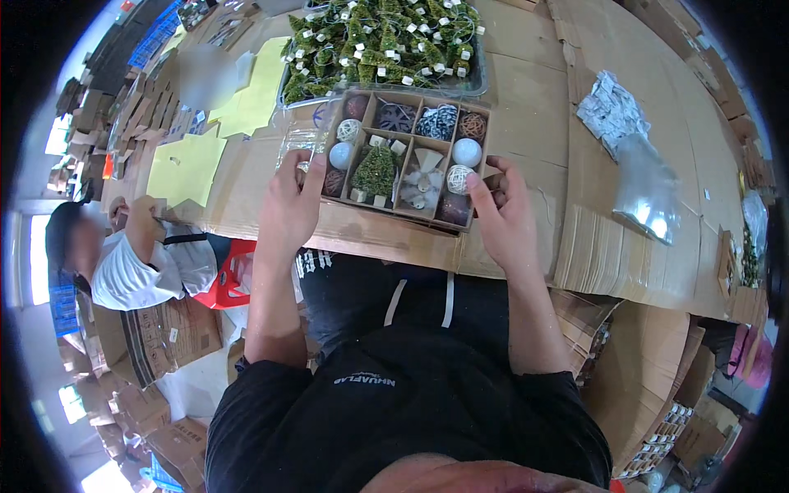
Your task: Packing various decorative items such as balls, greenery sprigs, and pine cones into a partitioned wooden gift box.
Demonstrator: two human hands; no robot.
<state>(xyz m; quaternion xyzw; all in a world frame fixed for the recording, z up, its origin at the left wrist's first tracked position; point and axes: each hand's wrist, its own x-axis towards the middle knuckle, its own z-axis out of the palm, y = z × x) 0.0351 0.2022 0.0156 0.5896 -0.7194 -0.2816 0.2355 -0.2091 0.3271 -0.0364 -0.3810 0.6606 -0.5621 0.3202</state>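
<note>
A shallow, divided cardboard box (399, 138) of ornaments lies at the near edge of the table, slightly tilted. My left hand (289, 205) grips its left side, thumb on top. On the right side, my right hand (505, 215) holds the edge, its thumb by a white woven ball (460, 179). The compartments carry a small green bristle tree (376, 171), a white feathery ornament (422, 182), a dark snowflake shape (395, 117), a frosted pinecone (437, 122), and several white, brown and dark balls. Fingers beneath the box are partly hidden.
Beyond the box stands a clear plastic tub (483, 76) heaped with small green trees on white bases. Yellow paper sheets (187, 168) lie to the left; crumpled paper (615, 111) and a clear plastic bag (648, 193) to the right. Another person (156, 267) sits at left.
</note>
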